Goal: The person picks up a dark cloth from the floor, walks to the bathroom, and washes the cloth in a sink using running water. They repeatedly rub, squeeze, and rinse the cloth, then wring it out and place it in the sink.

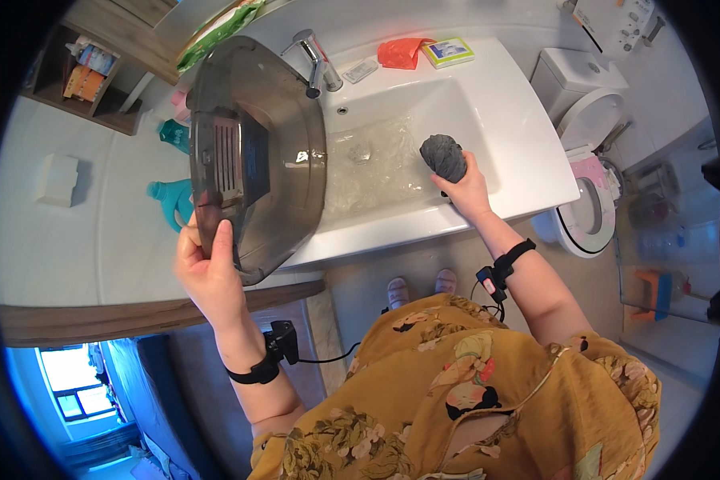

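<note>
My left hand (213, 264) grips the near rim of a translucent grey plastic washbasin (294, 192), which is tipped up on its side at the left of the sink. A ribbed washboard panel (228, 156) shows inside the basin. In my right hand (471, 192) is a bunched dark grey cloth (443, 157), held over the right part of the white sink (480, 138). Rippling, slightly cloudy water (384, 180) lies in the sink, around its drain fitting (360, 154).
A chrome faucet (318, 66) stands behind the sink. Beside it are a soap-like bar (360, 71), a red plastic bag (401, 54) and a green-edged packet (449, 53). Teal bottles (171, 198) stand left of the basin; a toilet (588, 198) is at right.
</note>
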`<state>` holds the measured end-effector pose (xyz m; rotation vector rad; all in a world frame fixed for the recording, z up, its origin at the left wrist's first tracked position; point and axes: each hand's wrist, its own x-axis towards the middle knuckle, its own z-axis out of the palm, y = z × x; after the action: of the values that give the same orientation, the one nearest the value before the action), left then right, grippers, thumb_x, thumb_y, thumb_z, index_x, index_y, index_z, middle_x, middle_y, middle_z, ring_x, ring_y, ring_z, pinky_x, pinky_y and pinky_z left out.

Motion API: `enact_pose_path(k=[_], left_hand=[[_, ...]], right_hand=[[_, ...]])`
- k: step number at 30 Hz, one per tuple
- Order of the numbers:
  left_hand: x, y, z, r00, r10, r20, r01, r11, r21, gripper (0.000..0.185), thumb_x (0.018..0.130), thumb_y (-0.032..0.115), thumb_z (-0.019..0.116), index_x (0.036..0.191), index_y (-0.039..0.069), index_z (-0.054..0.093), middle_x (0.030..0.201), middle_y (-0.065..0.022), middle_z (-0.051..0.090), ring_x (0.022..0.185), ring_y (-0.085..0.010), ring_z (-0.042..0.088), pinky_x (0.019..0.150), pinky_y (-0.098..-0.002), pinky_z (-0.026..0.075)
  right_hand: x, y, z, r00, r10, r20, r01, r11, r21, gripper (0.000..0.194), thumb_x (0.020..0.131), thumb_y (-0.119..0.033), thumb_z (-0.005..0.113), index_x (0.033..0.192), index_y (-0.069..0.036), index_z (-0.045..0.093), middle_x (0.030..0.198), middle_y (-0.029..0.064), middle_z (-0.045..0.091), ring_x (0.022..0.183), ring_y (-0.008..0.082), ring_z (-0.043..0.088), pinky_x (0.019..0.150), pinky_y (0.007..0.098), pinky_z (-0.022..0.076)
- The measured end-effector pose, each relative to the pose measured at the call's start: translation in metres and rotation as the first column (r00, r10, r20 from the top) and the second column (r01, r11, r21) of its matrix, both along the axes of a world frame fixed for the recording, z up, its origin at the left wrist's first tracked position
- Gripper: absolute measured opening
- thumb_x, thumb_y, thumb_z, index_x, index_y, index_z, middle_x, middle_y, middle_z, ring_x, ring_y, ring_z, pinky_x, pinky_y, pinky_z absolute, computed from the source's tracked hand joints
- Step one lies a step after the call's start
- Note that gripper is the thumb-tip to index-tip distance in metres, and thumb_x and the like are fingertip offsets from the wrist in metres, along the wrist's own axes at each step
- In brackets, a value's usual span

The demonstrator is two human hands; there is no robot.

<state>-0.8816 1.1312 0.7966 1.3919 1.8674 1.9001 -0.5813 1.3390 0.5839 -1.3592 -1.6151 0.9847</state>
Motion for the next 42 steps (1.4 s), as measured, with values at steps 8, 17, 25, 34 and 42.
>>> enact_pose_path(k=[8, 17, 25, 34, 42], left_hand=[[0.041, -0.004, 0.012, 0.948, 0.009, -0.319, -0.023, 0.999, -0.04, 0.033, 0.089, -0.008, 0.061, 0.07, 0.003, 0.035, 0.134, -0.0224, 0.06, 0.104, -0.014, 0.059, 0.09, -0.0265, 0.046], [0.008, -0.006, -0.008, 0.994, 0.102, 0.042, -0.106, 0.986, 0.129, 0.017, 0.092, -0.004, 0.063, 0.081, 0.004, 0.052, 0.109, -0.0112, 0.067, 0.086, -0.0114, 0.057, 0.084, -0.0264, 0.047], [-0.046, 0.01, -0.07, 0.711, -0.162, 0.684, -0.034, 0.964, 0.263, 0.008, 0.089, -0.002, 0.061, 0.094, 0.004, 0.058, 0.111, -0.0157, 0.068, 0.105, -0.0256, 0.066, 0.095, -0.0405, 0.053], [-0.084, 0.049, -0.171, 0.227, -0.259, 0.939, 0.082, 0.966, 0.246, 0.023, 0.09, 0.004, 0.058, 0.113, 0.001, 0.06, 0.121, -0.015, 0.065, 0.115, -0.0315, 0.062, 0.103, -0.0476, 0.049], [-0.128, 0.081, -0.229, 0.444, 0.06, 0.894, 0.074, 0.992, -0.103, 0.015, 0.095, 0.011, 0.061, 0.107, 0.001, 0.06, 0.111, -0.013, 0.068, 0.098, -0.0244, 0.067, 0.085, -0.0365, 0.056]], right_hand=[[0.002, 0.002, 0.002, 1.0, 0.001, -0.001, -0.001, 1.0, -0.026, 0.063, 0.076, -0.026, 0.082, 0.123, -0.003, 0.048, 0.106, 0.0156, 0.067, 0.097, 0.0229, 0.067, 0.085, 0.0348, 0.0524], [0.004, -0.001, 0.006, 0.997, 0.011, -0.073, -0.013, 1.0, -0.022, 0.066, 0.075, -0.03, 0.082, 0.123, -0.002, 0.047, 0.104, 0.0184, 0.068, 0.096, 0.0296, 0.068, 0.085, 0.038, 0.0525], [0.005, 0.004, 0.0, 0.957, 0.024, -0.287, -0.037, 0.998, -0.041, 0.064, 0.076, -0.027, 0.083, 0.122, -0.001, 0.048, 0.107, 0.0123, 0.065, 0.096, 0.0203, 0.064, 0.085, 0.0349, 0.0517], [0.009, 0.012, -0.012, 0.826, -0.052, -0.561, 0.019, 0.998, -0.065, 0.06, 0.081, -0.019, 0.081, 0.13, -0.002, 0.05, 0.122, 0.0059, 0.06, 0.109, 0.0144, 0.057, 0.098, 0.0302, 0.0444], [0.004, 0.012, -0.015, 0.885, -0.092, -0.456, 0.096, 0.995, -0.013, 0.061, 0.079, -0.024, 0.083, 0.125, -0.001, 0.051, 0.116, 0.0084, 0.061, 0.105, 0.0166, 0.057, 0.096, 0.0315, 0.0451]])
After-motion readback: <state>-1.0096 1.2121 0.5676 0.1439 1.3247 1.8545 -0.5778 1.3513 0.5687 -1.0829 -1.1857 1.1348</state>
